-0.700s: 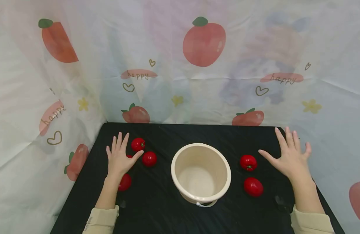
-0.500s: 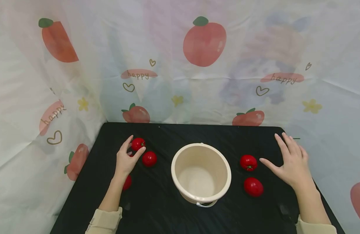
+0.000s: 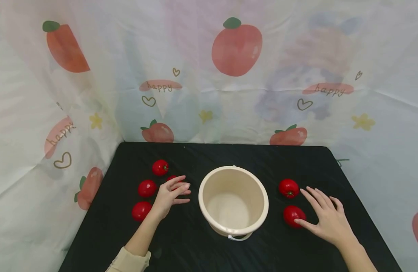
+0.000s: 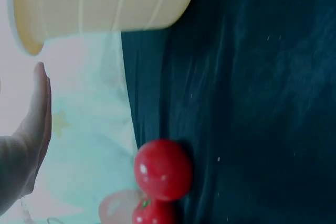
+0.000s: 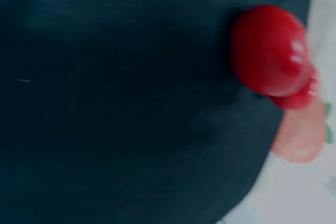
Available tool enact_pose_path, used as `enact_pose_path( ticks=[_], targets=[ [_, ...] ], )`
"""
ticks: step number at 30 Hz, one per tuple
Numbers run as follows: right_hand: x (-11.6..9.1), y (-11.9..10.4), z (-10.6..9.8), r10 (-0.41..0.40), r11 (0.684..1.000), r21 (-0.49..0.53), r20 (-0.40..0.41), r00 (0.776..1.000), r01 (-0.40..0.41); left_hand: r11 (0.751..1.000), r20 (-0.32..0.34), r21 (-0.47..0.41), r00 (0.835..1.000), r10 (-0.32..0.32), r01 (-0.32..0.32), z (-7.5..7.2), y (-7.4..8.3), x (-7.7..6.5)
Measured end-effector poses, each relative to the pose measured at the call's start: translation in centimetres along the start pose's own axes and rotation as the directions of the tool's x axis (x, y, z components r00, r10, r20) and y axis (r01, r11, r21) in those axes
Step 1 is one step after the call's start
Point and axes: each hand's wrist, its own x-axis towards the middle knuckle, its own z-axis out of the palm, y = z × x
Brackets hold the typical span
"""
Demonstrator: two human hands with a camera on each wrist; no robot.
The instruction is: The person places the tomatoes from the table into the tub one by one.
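Observation:
My left hand (image 3: pixel 169 194) hovers between the left tomatoes and a cream bucket (image 3: pixel 233 215), fingers loosely extended toward the bucket, holding nothing. It partly hides one red tomato (image 3: pixel 172 178); the others there are a back tomato (image 3: pixel 160 167), a middle one (image 3: pixel 147 188) and a front one (image 3: pixel 141 211). In the left wrist view, its fingers (image 4: pixel 39 98) point at the bucket rim. My right hand (image 3: pixel 326 219) is spread beside two more tomatoes, a rear one (image 3: pixel 289 188) and a front one (image 3: pixel 293 215). Its thumb overlaps the front tomato. The right wrist view hides this hand.
A black cloth-covered table (image 3: pixel 195 257) carries everything. The bucket stands upright at its middle, its handle (image 3: pixel 240 238) hanging at the front. A printed fruit curtain (image 3: pixel 209 113) rises behind the table and along the left side.
My left hand has moved right and nearer, off the left tomatoes toward the bucket. My right hand has come left and down to the right tomatoes. The tomatoes and bucket stay put.

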Motion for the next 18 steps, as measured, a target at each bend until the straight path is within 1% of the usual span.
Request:
enact_pose_path(
  ticks=[3, 6, 8, 10, 18],
  targets=[
    [-1.0, 0.1, 1.4, 0.009, 1.0, 0.001, 0.03, 1.0, -0.009, 1.0, 0.072, 0.015, 0.997, -0.025, 0.024, 0.7, -0.3, -0.1],
    [-1.7, 0.1, 2.4, 0.019, 1.0, -0.013, 0.058, 0.998, -0.018, 0.998, 0.12, 0.016, 0.991, -0.06, 0.058, 1.2, -0.6, -0.1],
    [-2.1, 0.1, 3.0, 0.02, 0.999, -0.027, 0.07, 0.997, -0.019, 0.997, 0.138, 0.007, 0.987, -0.083, 0.082, 1.5, -0.6, -0.1],
    [-2.3, 0.2, 3.3, 0.02, 0.999, -0.034, 0.071, 0.997, -0.018, 0.996, 0.156, 0.002, 0.984, -0.091, 0.091, 1.7, -0.7, -0.1],
    [-2.6, 0.8, 4.3, 0.014, 0.998, -0.068, 0.102, 0.995, -0.007, 0.994, 0.208, -0.001, 0.972, -0.106, 0.109, 2.3, -0.8, -0.1]
  ],
)
